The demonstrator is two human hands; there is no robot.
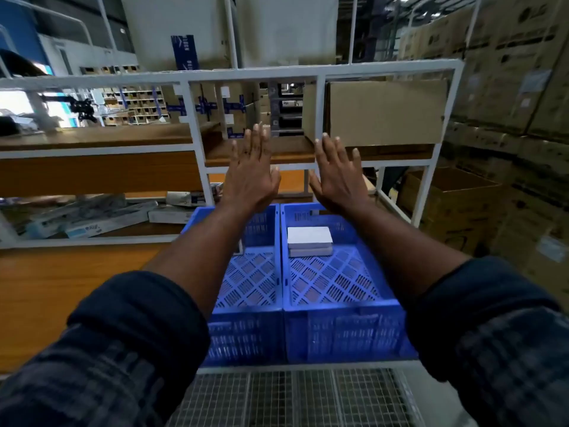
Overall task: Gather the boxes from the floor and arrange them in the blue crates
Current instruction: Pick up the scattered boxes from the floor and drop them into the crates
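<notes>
Two blue plastic crates stand side by side below me, the left crate (pixel 246 309) and the right crate (pixel 341 306). Two white boxes (pixel 309 241) lie stacked at the far end of the right crate. The left crate's floor is partly hidden by my left forearm. My left hand (pixel 251 174) and my right hand (pixel 337 174) are stretched out flat above the crates' far ends, palms facing each other, fingers spread, holding nothing. Several long white boxes (pixel 92 220) lie jumbled on the low shelf at the left.
A white metal shelf frame (pixel 197 143) with wooden boards stands right behind the crates. A big cardboard box (pixel 385 112) sits on its right shelf. Stacked cartons (pixel 508 87) fill the right side. A wire mesh panel (pixel 292 399) lies in front of the crates.
</notes>
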